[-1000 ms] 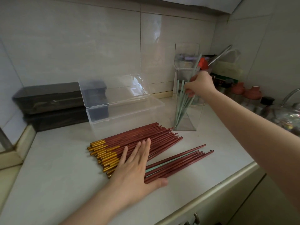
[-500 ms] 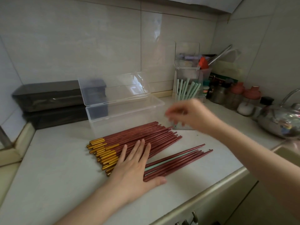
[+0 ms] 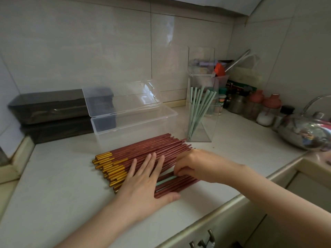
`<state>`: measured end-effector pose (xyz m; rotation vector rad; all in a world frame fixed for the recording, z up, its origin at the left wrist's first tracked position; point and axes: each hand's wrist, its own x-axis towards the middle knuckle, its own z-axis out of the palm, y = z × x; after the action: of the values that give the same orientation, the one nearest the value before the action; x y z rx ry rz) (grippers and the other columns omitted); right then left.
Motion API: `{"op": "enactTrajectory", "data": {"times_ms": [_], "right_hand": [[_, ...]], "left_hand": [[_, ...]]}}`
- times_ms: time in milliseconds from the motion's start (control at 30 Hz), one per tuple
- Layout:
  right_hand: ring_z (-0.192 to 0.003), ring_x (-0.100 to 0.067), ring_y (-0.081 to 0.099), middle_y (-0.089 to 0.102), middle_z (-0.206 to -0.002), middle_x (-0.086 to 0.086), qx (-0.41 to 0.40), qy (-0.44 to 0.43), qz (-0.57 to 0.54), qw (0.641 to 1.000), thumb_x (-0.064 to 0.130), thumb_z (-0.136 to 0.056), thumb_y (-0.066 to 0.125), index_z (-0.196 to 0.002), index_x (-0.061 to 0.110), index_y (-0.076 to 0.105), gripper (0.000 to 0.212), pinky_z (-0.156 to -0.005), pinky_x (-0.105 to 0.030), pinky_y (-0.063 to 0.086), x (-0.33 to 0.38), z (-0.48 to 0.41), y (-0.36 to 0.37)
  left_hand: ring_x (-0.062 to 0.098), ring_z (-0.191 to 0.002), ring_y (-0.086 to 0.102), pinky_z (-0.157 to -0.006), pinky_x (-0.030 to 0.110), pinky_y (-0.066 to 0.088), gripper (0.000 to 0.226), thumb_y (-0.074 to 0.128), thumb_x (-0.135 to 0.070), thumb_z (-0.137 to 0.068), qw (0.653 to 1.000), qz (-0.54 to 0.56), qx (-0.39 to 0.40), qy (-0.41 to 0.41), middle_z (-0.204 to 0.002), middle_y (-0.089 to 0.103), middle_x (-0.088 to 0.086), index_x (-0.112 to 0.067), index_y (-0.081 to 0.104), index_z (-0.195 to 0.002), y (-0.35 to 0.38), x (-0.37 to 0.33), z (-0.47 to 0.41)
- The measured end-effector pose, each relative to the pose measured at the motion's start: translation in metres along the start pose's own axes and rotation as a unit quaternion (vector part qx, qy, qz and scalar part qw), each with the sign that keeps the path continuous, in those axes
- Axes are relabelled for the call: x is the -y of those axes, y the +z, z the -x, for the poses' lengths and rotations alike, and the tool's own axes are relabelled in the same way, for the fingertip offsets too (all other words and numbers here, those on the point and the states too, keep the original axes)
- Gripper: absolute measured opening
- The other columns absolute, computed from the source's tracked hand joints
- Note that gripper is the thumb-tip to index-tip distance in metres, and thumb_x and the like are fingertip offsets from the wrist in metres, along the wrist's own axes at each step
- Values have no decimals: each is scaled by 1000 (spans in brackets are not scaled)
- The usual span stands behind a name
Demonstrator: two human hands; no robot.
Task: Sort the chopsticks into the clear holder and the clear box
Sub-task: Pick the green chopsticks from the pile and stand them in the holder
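Kitchen counter [image 3: 62, 176]: my right hand [image 3: 195, 165] curls its fingertips onto a lone green chopstick [image 3: 165, 180], pinching it where it lies among red chopsticks [image 3: 148, 147]. My left hand [image 3: 145, 183] lies flat beside it, fingers straight, pressing on the red pile. Behind, the holder [image 3: 202, 122] stands upright with green chopsticks [image 3: 198, 108] leaning inside. The box [image 3: 136, 126] sits to its left, lid raised, just behind the pile. A kettle [image 3: 304, 133] gleams at far right.

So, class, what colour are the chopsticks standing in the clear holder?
The chopsticks are pale green; head view.
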<state>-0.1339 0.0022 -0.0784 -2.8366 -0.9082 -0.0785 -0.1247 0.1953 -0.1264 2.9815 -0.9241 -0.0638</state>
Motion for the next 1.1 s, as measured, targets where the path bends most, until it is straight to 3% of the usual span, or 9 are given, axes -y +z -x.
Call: {"op": "enactTrajectory", "data": {"times_ms": [200, 333, 500, 567, 667, 733, 900, 1000, 1100], "right_hand": [[-82, -20, 57, 63, -93, -2, 12, -37, 68, 997, 15, -90, 56, -95, 12, 69, 14, -63, -24, 33, 0, -7, 2], [-69, -17, 55, 60, -81, -2, -21, -51, 112, 992, 13, -88, 57, -84, 9, 64, 10, -60, -28, 46, -5, 0, -11], [-69, -6, 57, 58, -80, 6, -214, 54, 36, 975, 10, -85, 60, -87, 12, 62, 4, -64, -15, 50, -26, 4, -56], [-69, -3, 60, 60, -80, 7, -358, 108, -75, 925, 8, -85, 61, -92, 12, 61, 8, -66, -12, 50, -34, -3, -75], [-64, -14, 66, 66, -76, -4, -515, 176, -252, 800, 7, -87, 61, -94, 6, 61, 7, -60, -22, 55, -53, -22, -102], [-63, -18, 67, 67, -75, -8, -551, 229, -301, 744, 8, -88, 61, -96, 2, 62, 10, -60, -28, 57, -71, -34, -111], [-60, -14, 67, 67, -79, -10, -553, 283, -371, 690, 9, -89, 60, -100, 0, 63, 14, -60, -23, 56, -92, -47, -118], [-59, -12, 67, 68, -83, -11, -552, 298, -333, 704, 7, -90, 59, -94, 5, 61, 6, -55, -20, 55, -97, -51, -116], [-48, -4, 63, 68, -82, -11, -439, 362, -306, 763, 11, -87, 64, -91, 4, 61, 8, -47, -14, 50, -105, -53, -105]], "left_hand": [[11, -137, -31, -115, 41, -16, 100, 9, -84, -67, 1000, -5, 8, 5, -151, -29, 0, -28, -21, -144, -1, 0, 2], [10, -137, -30, -116, 41, -15, 105, 4, -85, -63, 1000, -9, 6, 8, -152, -27, 0, -24, -19, -145, 0, 1, 0], [11, -137, -30, -115, 41, -15, 106, 0, -87, -61, 1000, -16, 8, 9, -151, -29, 0, -25, -23, -143, 1, 2, -1], [11, -137, -30, -115, 41, -15, 105, -2, -88, -60, 1000, -18, 9, 11, -151, -30, 0, -25, -25, -142, 2, 3, -1], [11, -136, -31, -115, 41, -15, 105, -3, -88, -59, 1000, -19, 8, 14, -150, -31, 0, -26, -26, -141, 3, 4, -1], [11, -136, -32, -115, 41, -16, 105, -3, -88, -59, 1000, -16, 8, 13, -150, -31, -1, -26, -27, -140, 3, 4, -1], [11, -136, -32, -115, 40, -17, 102, 1, -87, -62, 1000, -13, 11, 11, -150, -32, -1, -26, -28, -138, 2, 3, 1], [11, -135, -33, -115, 41, -16, 104, -2, -88, -60, 1000, -15, 13, 15, -149, -33, -1, -26, -28, -140, 3, 3, -1], [10, -135, -34, -115, 41, -16, 104, -1, -88, -61, 1000, -14, 17, 13, -149, -33, -2, -26, -28, -141, 2, 3, -1]]}}
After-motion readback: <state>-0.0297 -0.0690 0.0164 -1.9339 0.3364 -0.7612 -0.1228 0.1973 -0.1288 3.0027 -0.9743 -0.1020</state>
